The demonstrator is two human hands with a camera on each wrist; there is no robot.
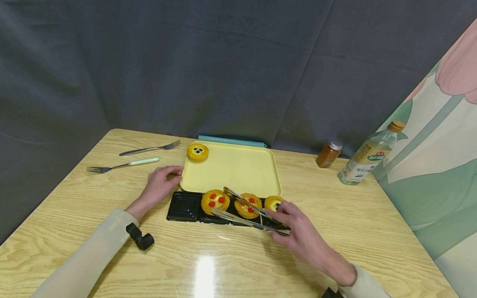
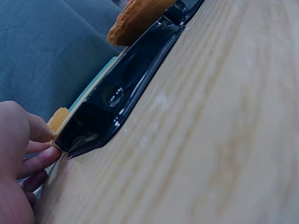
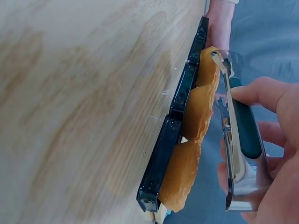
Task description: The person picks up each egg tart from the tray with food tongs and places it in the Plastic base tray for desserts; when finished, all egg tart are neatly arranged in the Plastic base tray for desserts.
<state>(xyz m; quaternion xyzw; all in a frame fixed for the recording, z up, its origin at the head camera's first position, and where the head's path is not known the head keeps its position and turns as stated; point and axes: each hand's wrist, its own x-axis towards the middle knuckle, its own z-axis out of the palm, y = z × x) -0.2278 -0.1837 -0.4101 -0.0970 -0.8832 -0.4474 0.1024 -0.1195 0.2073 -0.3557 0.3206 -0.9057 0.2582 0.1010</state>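
The right hand (image 1: 302, 231) grips a pair of metal tongs (image 1: 242, 211), thumb and fingers curled round the arms near the hinge, with the two tips spread apart on either side of the leftmost tart (image 1: 215, 201) in the black tray (image 1: 184, 207); the tips look near the tart's edge, but I cannot tell whether they touch it yet. That tart sits in the second pocket from the left, at about 9 o'clock from the middle tart (image 1: 249, 205), with a third tart (image 1: 273, 203) at 3 o'clock just beside the knuckles; the pocket at the far left end is bare. To do this well, the tips should close low on the crust from opposite sides, gently and evenly, since a pastry shell of this kind would likely crack or tip under a hard squeeze, and the lift should go straight up so the neighbour is not dragged. The left hand (image 1: 160, 186) lies at 9 o'clock of the yellow tray (image 1: 238, 169), its curled fingers meeting the tray's near-left corner, and the left wrist view shows a fingertip (image 2: 49, 156) at the end of the black tray as well; holding both steady there seems wise. The tart in question is round, golden-orange, with a yellow filling and red dots on top. Another tart (image 1: 197, 151), with dark dots, already sits at the yellow tray's far-left corner, around 11 o'clock.
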